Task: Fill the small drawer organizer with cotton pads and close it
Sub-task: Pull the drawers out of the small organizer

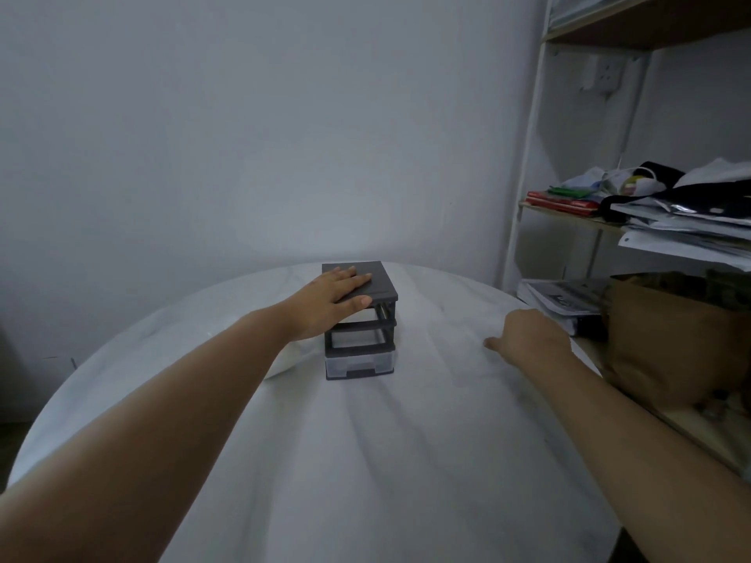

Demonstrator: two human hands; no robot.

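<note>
A small dark grey drawer organizer stands near the far middle of the round white table. Its lowest clear drawer sits pushed in; the slots above look dark and I cannot tell what they hold. My left hand lies flat on the organizer's top, fingers straight, thumb at the front edge. A white object, partly hidden under my left wrist, lies just left of the organizer. My right hand rests on the table to the right, fingers curled under, thumb pointing left. What it holds, if anything, is hidden.
A shelf unit stands at the right with papers, books and cloth. A brown paper bag sits beside the table's right edge. A grey wall rises right behind the table.
</note>
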